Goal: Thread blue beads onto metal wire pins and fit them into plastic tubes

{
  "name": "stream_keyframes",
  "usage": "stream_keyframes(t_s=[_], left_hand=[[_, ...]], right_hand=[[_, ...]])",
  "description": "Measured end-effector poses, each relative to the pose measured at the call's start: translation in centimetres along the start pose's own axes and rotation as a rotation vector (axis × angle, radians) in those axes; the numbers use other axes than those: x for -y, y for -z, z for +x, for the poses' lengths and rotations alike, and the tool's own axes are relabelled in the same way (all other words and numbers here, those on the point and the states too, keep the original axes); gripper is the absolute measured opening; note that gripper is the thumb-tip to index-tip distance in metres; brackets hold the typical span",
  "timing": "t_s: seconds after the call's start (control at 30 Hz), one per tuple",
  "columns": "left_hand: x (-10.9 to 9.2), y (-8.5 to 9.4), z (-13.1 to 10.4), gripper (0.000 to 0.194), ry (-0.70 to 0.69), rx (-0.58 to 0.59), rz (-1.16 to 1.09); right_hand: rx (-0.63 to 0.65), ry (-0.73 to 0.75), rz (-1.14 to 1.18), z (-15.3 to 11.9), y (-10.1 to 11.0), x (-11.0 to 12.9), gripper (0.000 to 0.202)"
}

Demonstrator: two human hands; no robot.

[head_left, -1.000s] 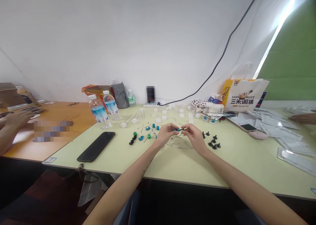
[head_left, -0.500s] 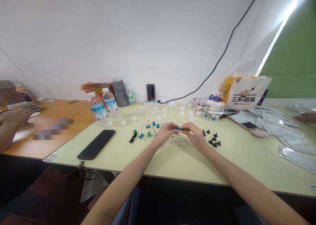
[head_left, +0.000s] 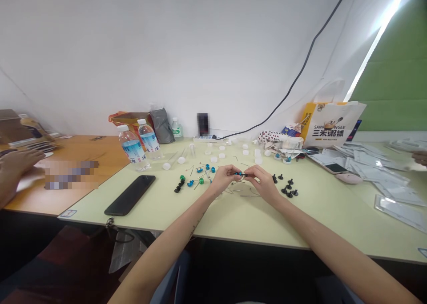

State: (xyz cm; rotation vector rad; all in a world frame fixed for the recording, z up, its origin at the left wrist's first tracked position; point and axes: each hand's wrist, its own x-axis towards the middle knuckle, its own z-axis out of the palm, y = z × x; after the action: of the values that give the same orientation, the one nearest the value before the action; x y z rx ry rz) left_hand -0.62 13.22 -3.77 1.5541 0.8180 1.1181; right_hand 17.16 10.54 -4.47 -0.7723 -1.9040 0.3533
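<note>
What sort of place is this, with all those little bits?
Perhaps a shared workroom: small blue pieces and black pieces lie on a pale table, and another person's hand is at the orange table beside it.

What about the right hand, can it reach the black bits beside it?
Probably yes: the black bits lie close by with nothing seen between, though the right hand is holding a small blue-and-black part.

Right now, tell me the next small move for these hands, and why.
Perhaps hold the left hand steady and gently press the right hand inward, since a small blue piece and a dark part appear lined up end to end between them.
</note>
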Motion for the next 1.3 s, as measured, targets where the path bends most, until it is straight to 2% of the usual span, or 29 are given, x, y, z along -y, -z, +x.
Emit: stream_keyframes(t_s=[0.5,0.9,1.3], left_hand=[[-0.04,-0.06,0.0,0.018,-0.029,0.009,0.032],[-0.61,-0.4,-0.13,0.024,0.004,-0.063,0.039],[-0.22,-0.21,0.09,0.022,-0.023,-0.034,0.052]], right_hand=[[-0.001,-0.027,0.045,0.0,-0.11,-0.24,0.013],[-0.004,-0.024,0.037,0.05,-0.17,-0.35,0.014],[-0.046,-0.015,0.037,0.01,-0.29,-0.67,0.011]])
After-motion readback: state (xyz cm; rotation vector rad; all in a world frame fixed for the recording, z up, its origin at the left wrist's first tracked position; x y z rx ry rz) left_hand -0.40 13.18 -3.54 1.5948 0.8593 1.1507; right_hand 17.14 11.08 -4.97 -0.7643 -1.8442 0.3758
